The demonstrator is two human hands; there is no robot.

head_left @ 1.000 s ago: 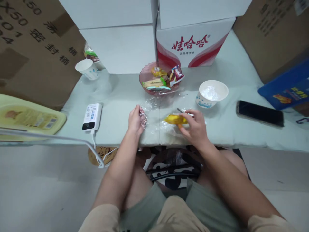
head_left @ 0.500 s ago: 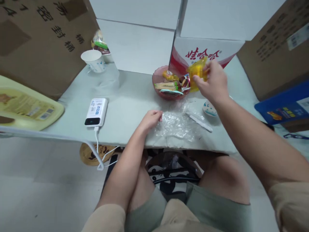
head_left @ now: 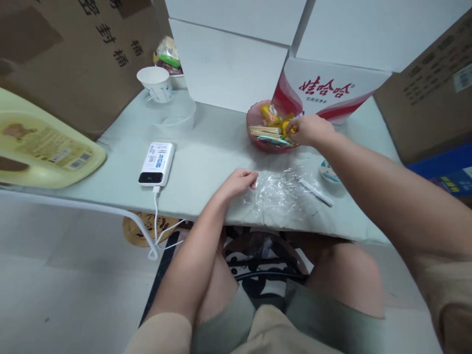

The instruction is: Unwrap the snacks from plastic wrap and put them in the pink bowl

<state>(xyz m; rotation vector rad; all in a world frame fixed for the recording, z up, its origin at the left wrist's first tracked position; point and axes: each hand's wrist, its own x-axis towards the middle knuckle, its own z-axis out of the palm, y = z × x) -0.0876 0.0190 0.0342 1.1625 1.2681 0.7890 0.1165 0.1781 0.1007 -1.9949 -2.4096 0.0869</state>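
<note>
My right hand (head_left: 311, 130) is at the right side of a pink translucent bowl (head_left: 254, 115), its fingers closed on a yellow-wrapped snack packet (head_left: 286, 125) inside the rim. Also in the bowl are another yellow packet (head_left: 270, 114) and a bundle of thin sticks or wafers (head_left: 264, 131) in wrapping. My left hand (head_left: 239, 183) rests on the table with its fingers curled shut, beside crumpled clear plastic film (head_left: 276, 194). Whether those fingers pinch the film's edge is hidden.
A white power bank (head_left: 158, 162) with a cable lies left. Behind it stand a paper cup (head_left: 157, 83) and a clear plastic tub (head_left: 180, 118). A yellow jug (head_left: 47, 147) is far left, a patterned paper cup (head_left: 328, 172) right. Cartons (head_left: 228, 64) line the back.
My right hand has lowered the yellow packet from in front of the carton into the bowl. My left hand stays beside the film. The whole view has shifted slightly.
</note>
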